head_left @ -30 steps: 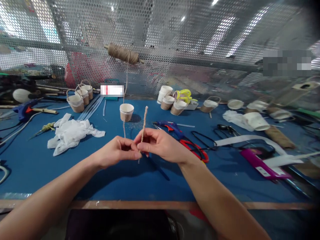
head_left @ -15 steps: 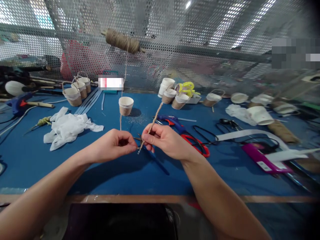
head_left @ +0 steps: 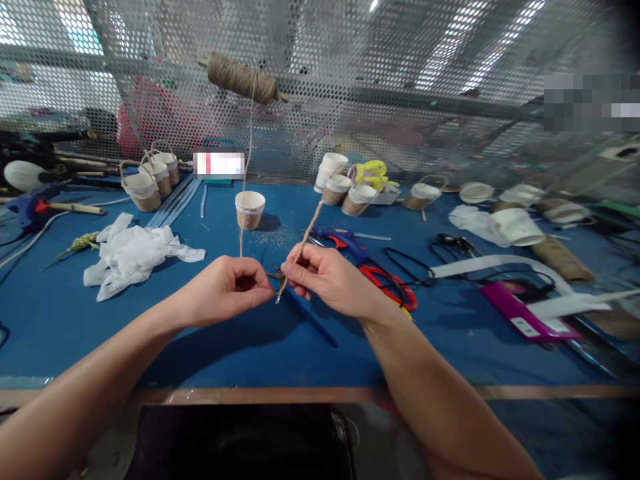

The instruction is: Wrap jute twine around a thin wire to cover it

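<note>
My left hand (head_left: 227, 290) is closed in a pinch on jute twine (head_left: 249, 137), which runs down to it from a spool (head_left: 240, 78) on the mesh. In my right hand (head_left: 327, 277), thumb and fingers grip a thin twine-wrapped strip (head_left: 311, 230). The strip slants up and away, and its short lower tip looks pale and shiny. The fingertips of both hands almost meet at that lower end. A small paper cup with a brown wrap (head_left: 249, 212) stands just beyond them. Under my hands lies a tool with a blue handle (head_left: 315, 323), its head partly hidden.
Several small handled cups (head_left: 143, 193) stand at the left rear, near a crumpled white cloth (head_left: 140, 253). A blue glue gun (head_left: 345, 243), red-handled scissors (head_left: 395, 290) and a purple power strip (head_left: 523, 313) lie to the right. More cups (head_left: 336, 190) stand behind.
Both hands keep the same pinch close together. The strip has turned very slightly in my right fingers. The whole view has shifted a little.
</note>
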### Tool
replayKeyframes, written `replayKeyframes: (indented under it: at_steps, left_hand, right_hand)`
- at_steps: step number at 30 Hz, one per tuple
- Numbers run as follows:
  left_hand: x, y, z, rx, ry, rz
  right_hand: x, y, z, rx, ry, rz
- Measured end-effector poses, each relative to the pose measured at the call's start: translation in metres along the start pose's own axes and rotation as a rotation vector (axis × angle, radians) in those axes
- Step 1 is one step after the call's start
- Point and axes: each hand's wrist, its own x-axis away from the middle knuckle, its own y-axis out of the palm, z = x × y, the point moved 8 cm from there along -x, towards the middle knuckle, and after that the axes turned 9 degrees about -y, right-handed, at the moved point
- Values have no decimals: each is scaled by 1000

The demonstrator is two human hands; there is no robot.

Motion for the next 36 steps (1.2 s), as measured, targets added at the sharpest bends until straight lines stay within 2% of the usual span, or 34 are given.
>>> replayKeyframes:
  at_steps: [14,19,23,27,33,36]
  left_hand:
    - [0,2,2,-105,70,40]
    - [-3,3,-2,-102,13,102]
    - [-8,6,-11,-57,-57,120]
    - [-12,7,-16,-8,-64,134]
    - [-14,6,-18,25,-72,149]
    - [-14,5,-17,16,-81,161]
  right_hand:
    - [1,-1,-6,213,-59,58]
    - [0,1,-9,263,-85,80]
    - [0,5,-7,272,-81,73]
    - [-1,6,-4,282,-78,71]
    - [-4,10,-1,124,-121,82]
    - [-4,10,2,122,-88,96]
